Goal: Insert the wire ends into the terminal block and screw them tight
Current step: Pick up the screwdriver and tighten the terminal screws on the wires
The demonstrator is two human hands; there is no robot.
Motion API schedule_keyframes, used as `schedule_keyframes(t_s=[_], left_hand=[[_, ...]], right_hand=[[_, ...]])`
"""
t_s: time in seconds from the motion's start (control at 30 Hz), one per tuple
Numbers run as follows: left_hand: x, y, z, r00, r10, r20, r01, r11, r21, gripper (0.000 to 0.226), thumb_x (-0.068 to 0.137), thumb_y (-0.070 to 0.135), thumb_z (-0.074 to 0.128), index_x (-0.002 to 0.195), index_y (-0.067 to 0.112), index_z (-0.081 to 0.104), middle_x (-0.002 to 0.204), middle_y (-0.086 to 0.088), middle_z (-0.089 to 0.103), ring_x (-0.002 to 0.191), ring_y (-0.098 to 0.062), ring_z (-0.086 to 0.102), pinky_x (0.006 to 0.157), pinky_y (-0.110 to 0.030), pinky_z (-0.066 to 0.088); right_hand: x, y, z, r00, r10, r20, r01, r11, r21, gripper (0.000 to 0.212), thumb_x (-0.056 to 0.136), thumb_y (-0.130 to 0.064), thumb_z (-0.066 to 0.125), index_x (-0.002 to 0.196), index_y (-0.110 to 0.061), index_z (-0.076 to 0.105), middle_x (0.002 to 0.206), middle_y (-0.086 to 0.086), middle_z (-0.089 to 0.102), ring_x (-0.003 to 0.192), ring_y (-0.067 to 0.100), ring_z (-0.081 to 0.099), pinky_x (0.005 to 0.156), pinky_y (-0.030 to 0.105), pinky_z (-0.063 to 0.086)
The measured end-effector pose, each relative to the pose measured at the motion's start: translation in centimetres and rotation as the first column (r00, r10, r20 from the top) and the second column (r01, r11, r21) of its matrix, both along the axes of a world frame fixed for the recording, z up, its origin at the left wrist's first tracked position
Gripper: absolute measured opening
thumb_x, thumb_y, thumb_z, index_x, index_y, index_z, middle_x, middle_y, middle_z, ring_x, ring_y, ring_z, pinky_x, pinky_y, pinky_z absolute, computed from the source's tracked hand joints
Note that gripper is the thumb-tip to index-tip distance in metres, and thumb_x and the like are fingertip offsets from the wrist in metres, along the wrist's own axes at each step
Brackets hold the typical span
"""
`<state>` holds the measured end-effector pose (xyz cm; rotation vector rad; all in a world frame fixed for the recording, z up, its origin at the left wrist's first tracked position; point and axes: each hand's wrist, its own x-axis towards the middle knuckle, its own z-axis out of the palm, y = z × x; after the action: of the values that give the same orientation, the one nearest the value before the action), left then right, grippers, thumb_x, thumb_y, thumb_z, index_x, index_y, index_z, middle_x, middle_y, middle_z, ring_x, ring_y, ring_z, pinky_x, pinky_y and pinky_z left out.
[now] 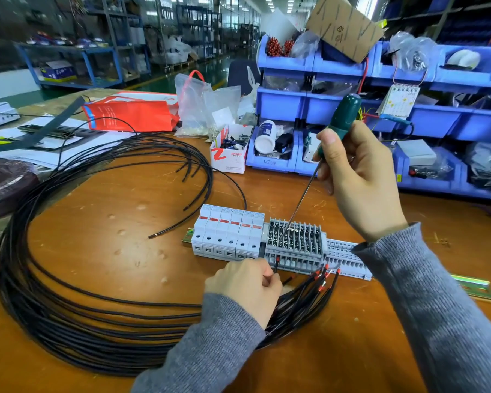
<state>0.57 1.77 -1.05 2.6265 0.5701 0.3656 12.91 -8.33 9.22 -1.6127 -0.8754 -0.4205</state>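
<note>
A grey terminal block (295, 241) sits on a rail mid-table, between white modules (227, 234) on its left and smaller grey terminals (343, 255) on its right. My right hand (357, 177) grips a green-handled screwdriver (345, 117); its long shaft slants down and its tip rests in a screw hole at the block's left end. My left hand (247, 285) pinches a black wire (276, 265) whose red ferrule sits in the block's front left slot. Several more red-tipped wire ends (323, 279) fan out loose just in front of the block.
A big coil of black wires (68, 293) lies on the wooden table at the left. Blue parts bins (380, 109) line the back right, beside a small white box (230, 154), plastic bags and a red bag (131, 112). A bare rail piece (474, 287) lies at the right.
</note>
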Motion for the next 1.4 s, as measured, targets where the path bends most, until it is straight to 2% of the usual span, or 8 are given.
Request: schedule_keyframes(t_s=[0.23,0.63,0.83,0.93,1.0,1.07,1.23,1.4], left_hand=[[0.0,0.0,0.0,1.000,-0.010,-0.010,0.010,1.000,-0.018,0.023,0.084,0.047,0.052,0.070,0.032,0.060,0.062,0.016,0.064,0.056,-0.003,0.057,0.060,-0.025,0.052],[0.1,0.0,0.1,1.000,-0.013,-0.022,0.012,1.000,-0.024,0.024,0.085,0.047,0.052,0.067,0.032,0.056,0.062,0.016,0.064,0.054,-0.002,0.056,0.061,-0.025,0.053],[-0.1,-0.1,0.3,1.000,-0.008,-0.013,0.007,1.000,-0.023,0.025,0.084,0.047,0.052,0.067,0.030,0.059,0.061,0.016,0.064,0.057,-0.004,0.058,0.062,-0.025,0.052],[-0.1,0.0,0.3,1.000,-0.014,-0.015,0.013,0.999,-0.033,0.025,0.085,0.047,0.052,0.067,0.030,0.059,0.061,0.015,0.065,0.058,-0.005,0.059,0.065,-0.028,0.053],[-0.1,0.0,0.3,0.999,-0.020,-0.025,0.019,0.999,-0.038,0.025,0.085,0.046,0.052,0.067,0.030,0.059,0.061,0.014,0.065,0.058,-0.006,0.060,0.065,-0.029,0.054],[-0.1,0.0,0.3,0.999,-0.027,-0.032,0.026,0.999,-0.046,0.024,0.085,0.046,0.052,0.069,0.030,0.060,0.062,0.013,0.065,0.059,-0.007,0.060,0.066,-0.029,0.055],[-0.1,0.0,0.4,1.000,-0.019,-0.020,0.018,0.999,-0.037,0.023,0.084,0.047,0.053,0.071,0.031,0.061,0.063,0.015,0.066,0.060,-0.006,0.060,0.064,-0.026,0.052],[0.0,0.0,0.3,0.999,-0.025,-0.030,0.023,0.998,-0.056,0.022,0.084,0.046,0.052,0.070,0.031,0.060,0.062,0.015,0.065,0.060,-0.006,0.061,0.068,-0.029,0.054]], right_hand=[[0.2,-0.1,0.0,1.000,-0.027,0.002,0.027,1.000,0.011,0.018,0.102,-0.024,0.049,0.092,-0.009,0.052,0.070,0.000,0.056,0.052,0.006,0.053,0.051,0.021,0.040],[-0.1,0.2,0.0,0.999,0.045,-0.029,-0.043,0.996,0.076,0.013,0.099,-0.022,0.056,0.094,-0.011,0.050,0.068,-0.001,0.057,0.048,0.006,0.052,0.046,0.014,0.039],[-0.6,0.6,0.6,0.992,0.091,-0.084,-0.083,0.991,0.101,0.026,0.095,-0.022,0.062,0.081,-0.025,0.041,0.063,0.004,0.065,0.040,0.011,0.054,0.036,0.021,0.038],[-0.6,0.8,1.0,0.984,0.159,-0.087,-0.151,0.985,0.086,0.018,0.095,-0.019,0.062,0.099,-0.025,0.046,0.059,0.002,0.062,0.038,0.013,0.055,0.035,0.021,0.040],[-0.6,0.8,1.1,0.981,0.187,-0.053,-0.183,0.981,0.065,0.041,0.095,-0.016,0.062,0.126,-0.031,0.040,0.059,0.006,0.060,0.038,0.017,0.058,0.036,0.022,0.044],[-0.6,0.9,1.3,0.977,0.211,-0.024,-0.210,0.977,0.033,0.055,0.095,-0.016,0.063,0.138,-0.032,0.033,0.058,0.009,0.060,0.039,0.021,0.061,0.037,0.024,0.047],[-0.6,0.6,1.9,0.986,0.159,0.045,-0.158,0.987,-0.044,0.036,0.100,-0.025,0.053,0.133,-0.032,0.040,0.065,0.006,0.065,0.045,0.019,0.067,0.039,0.023,0.046],[0.0,-0.4,2.6,0.991,0.096,0.092,-0.087,0.991,-0.097,0.028,0.104,-0.019,0.044,0.132,-0.016,0.043,0.088,0.014,0.070,0.055,0.011,0.064,0.048,0.015,0.044]])
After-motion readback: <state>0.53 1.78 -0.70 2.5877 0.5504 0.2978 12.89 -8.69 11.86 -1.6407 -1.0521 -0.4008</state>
